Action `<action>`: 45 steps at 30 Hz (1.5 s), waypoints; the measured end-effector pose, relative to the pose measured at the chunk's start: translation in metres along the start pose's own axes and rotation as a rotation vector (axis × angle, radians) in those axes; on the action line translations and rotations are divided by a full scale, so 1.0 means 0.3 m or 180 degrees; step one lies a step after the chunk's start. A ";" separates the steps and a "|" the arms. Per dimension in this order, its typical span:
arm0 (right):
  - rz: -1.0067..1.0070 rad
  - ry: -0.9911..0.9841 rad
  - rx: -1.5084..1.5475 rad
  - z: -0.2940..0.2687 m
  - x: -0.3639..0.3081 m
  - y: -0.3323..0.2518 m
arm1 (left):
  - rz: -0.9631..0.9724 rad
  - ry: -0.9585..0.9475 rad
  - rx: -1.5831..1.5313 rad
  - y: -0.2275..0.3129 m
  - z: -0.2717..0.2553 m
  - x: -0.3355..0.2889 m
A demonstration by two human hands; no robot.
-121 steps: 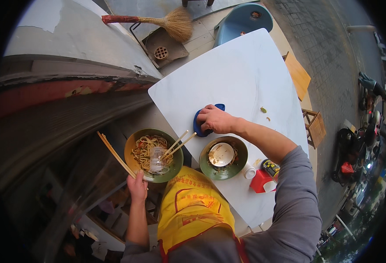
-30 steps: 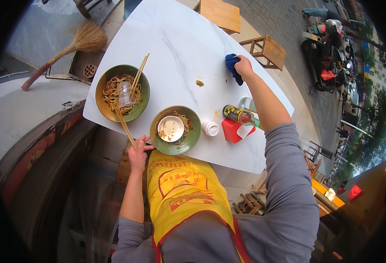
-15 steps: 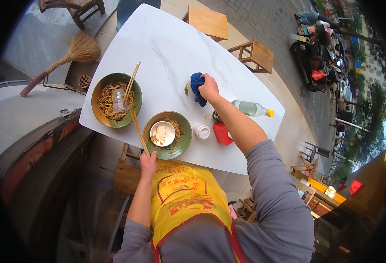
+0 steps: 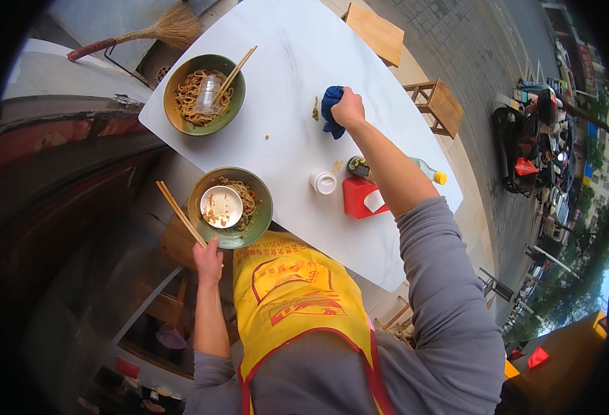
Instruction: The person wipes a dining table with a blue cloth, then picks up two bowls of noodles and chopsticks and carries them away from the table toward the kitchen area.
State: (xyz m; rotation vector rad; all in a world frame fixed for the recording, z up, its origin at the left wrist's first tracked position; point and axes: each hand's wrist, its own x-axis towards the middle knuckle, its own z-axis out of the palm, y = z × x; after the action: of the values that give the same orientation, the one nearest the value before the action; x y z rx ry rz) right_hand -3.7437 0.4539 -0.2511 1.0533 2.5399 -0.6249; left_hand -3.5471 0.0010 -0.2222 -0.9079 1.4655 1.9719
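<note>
My left hand (image 4: 209,260) is closed at the near rim of a green bowl (image 4: 263,218) and on a pair of wooden chopsticks (image 4: 177,211). This bowl holds leftover noodles and a small white bowl (image 4: 221,207), and it overhangs the table's near edge. Farther out, my right hand (image 4: 348,108) grips a bunched blue cloth (image 4: 331,113) at the tabletop. Just left of the cloth lies a greenish food scrap (image 4: 315,108). A second green bowl (image 4: 234,114), at the far left, has noodles, a clear plastic cup (image 4: 208,93) and chopsticks (image 4: 241,68) in it.
On the white table (image 4: 283,62) stand a white lidded cup (image 4: 324,182), a red tissue box (image 4: 360,198), a dark jar (image 4: 359,167) and a yellow-capped bottle (image 4: 429,171). Crumbs lie near the cup. Wooden stools (image 4: 437,107) line the far right edge; a broom (image 4: 173,28) is upper left.
My left hand has drawn the near bowl and chopsticks toward me and left, past the table edge. The cloth stays in my right hand, close to the scrap. The view has shifted.
</note>
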 end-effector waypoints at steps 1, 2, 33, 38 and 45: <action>-0.0024 -0.0109 0.0029 -0.006 -0.046 0.001 | 0.0103 0.0150 -0.0073 -0.016 -0.020 -0.030; -0.0091 -0.0269 0.0072 -0.011 -0.092 0.003 | 0.0072 0.0283 -0.0110 -0.032 -0.040 -0.060; -0.0540 0.0750 0.1405 0.236 -0.381 0.220 | -0.0215 0.0627 -0.0252 -0.277 -0.354 0.024; -0.0103 0.1375 0.1740 0.171 -0.033 0.227 | -0.0273 0.0517 -0.0150 -0.267 -0.345 0.108; -0.1599 0.1051 0.0864 0.226 0.021 0.099 | -0.0324 0.0361 -0.0076 -0.258 -0.260 0.276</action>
State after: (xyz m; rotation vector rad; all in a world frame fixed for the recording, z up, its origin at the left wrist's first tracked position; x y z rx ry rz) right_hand -3.7180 0.4420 -0.3199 0.6242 3.1106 -1.0219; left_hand -3.5272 -0.0509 -0.3481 -1.0987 1.4300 1.8950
